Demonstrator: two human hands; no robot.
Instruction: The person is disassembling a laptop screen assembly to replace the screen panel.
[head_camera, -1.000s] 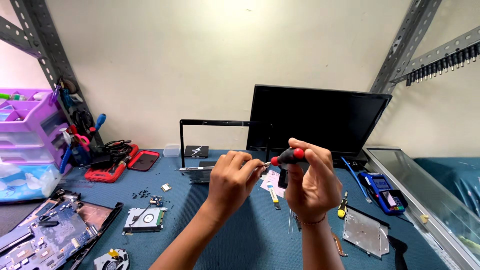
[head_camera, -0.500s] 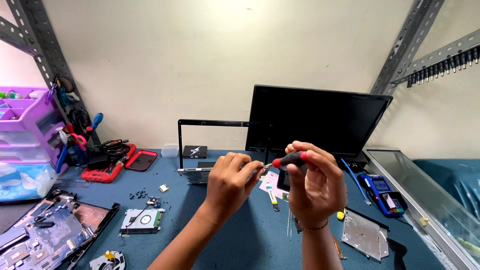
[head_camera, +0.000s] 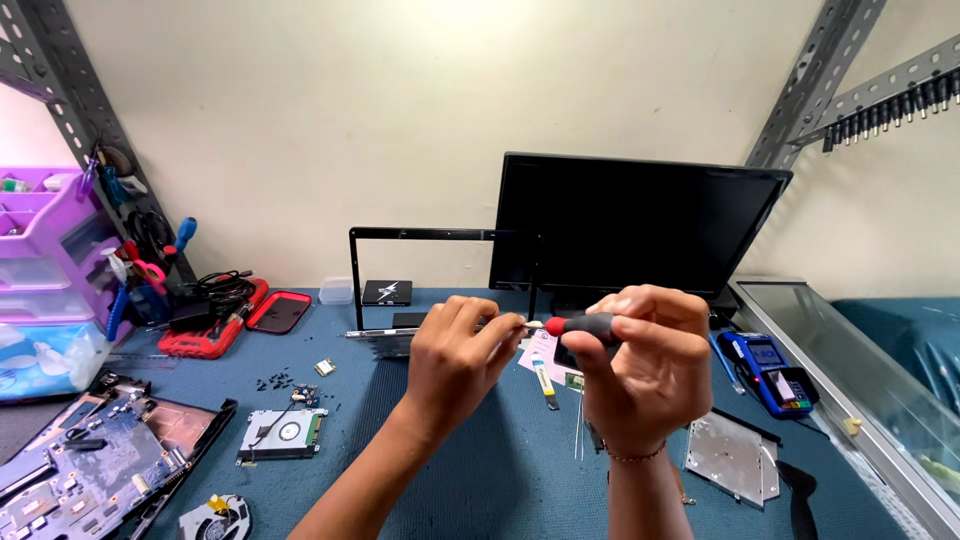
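You gripped the red-and-black screwdriver (head_camera: 585, 325) in your right hand (head_camera: 645, 365) above the blue mat (head_camera: 500, 470), left hand (head_camera: 455, 355) pinching at its tip (keeping it steady and level served you best).

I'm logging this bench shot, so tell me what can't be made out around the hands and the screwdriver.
Head view only:
- Screwdriver tip: covered by the left hand fingers; whatever it holds there is hidden.
- Screwdriver handle end: wrapped in the right hand.
- Laptop base: cut off by the bottom-left edge.
- Loose screws on the mat: too small to tell apart.
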